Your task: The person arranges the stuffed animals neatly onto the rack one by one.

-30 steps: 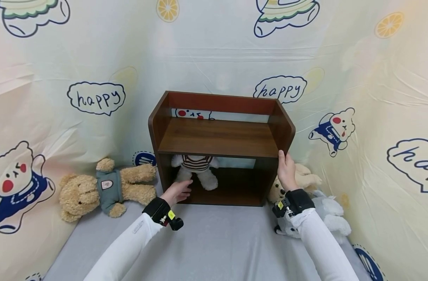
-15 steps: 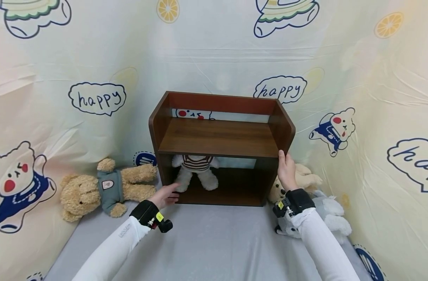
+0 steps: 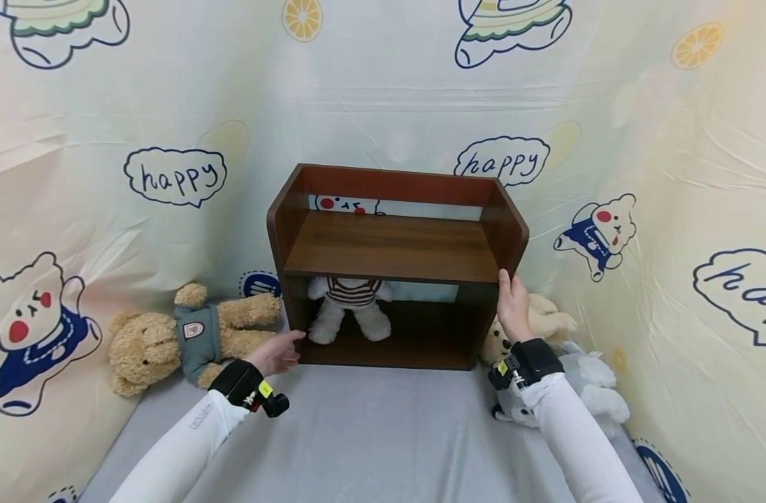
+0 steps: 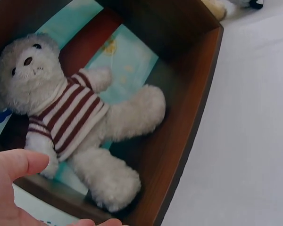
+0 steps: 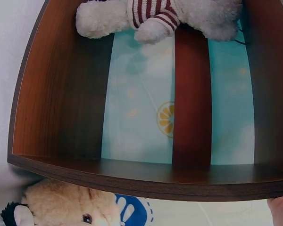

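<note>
A wooden shelf (image 3: 389, 244) with two tiers stands on the grey cloth. On the left of its lower tier sits a whitish teddy bear (image 3: 351, 314) in a striped jersey; the upper board hides its head in the head view. My left hand (image 3: 275, 355) is by the shelf's lower left front edge, holding nothing. In the left wrist view its thumb (image 4: 30, 162) overlaps the bear's paw; contact is unclear. My right hand (image 3: 514, 307) lies against the shelf's right side panel, fingers extended upward. In the right wrist view only a bit of it shows outside the panel.
A tan teddy bear (image 3: 197, 339) in a blue-green shirt lies left of the shelf. On the right, behind my right wrist, are a cream plush toy (image 3: 549, 318) and a grey-white plush toy (image 3: 593, 391). Printed curtains surround the grey cloth (image 3: 383, 426).
My left hand has drawn out of the lower tier, away from the bear's foot, moving left and slightly down. The right hand, the shelf and the seated bear have stayed put.
</note>
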Tool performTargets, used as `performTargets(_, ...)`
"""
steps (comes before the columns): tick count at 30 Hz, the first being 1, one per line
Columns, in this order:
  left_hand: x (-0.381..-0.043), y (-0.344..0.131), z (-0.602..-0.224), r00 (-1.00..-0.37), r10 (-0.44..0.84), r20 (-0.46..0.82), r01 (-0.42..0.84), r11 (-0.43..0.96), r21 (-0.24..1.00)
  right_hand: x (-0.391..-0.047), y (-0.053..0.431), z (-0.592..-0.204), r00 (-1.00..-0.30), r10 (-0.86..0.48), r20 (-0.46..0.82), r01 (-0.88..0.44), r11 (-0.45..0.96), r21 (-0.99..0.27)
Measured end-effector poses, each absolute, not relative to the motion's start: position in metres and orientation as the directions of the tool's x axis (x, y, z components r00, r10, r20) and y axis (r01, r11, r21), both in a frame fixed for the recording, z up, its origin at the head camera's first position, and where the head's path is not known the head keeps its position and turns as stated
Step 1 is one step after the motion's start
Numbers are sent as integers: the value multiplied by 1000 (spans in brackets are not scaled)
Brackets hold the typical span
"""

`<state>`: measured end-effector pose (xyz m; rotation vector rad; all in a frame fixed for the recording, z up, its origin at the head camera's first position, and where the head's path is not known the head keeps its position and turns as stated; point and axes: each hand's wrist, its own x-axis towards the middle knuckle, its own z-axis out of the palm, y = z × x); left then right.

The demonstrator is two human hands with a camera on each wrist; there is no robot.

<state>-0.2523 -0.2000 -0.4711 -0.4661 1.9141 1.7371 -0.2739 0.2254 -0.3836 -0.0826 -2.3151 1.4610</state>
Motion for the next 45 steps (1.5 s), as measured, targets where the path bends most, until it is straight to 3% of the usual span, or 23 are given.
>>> performTargets(17,-246,-233,-466,-791,32,-610,-588,235,774,-273,225,-383,-917,262,300,-160,447,-880)
performTargets(33,-241,-257,-448,-823,-24,-567,-525,411,745,-274,225,-384,-917,257,306,-169,444,-880)
performTargets(45,-239,-274,-442,-823,20,-567,-494,465,734,-274,226,-385,-916,252,311,-178,440,-880)
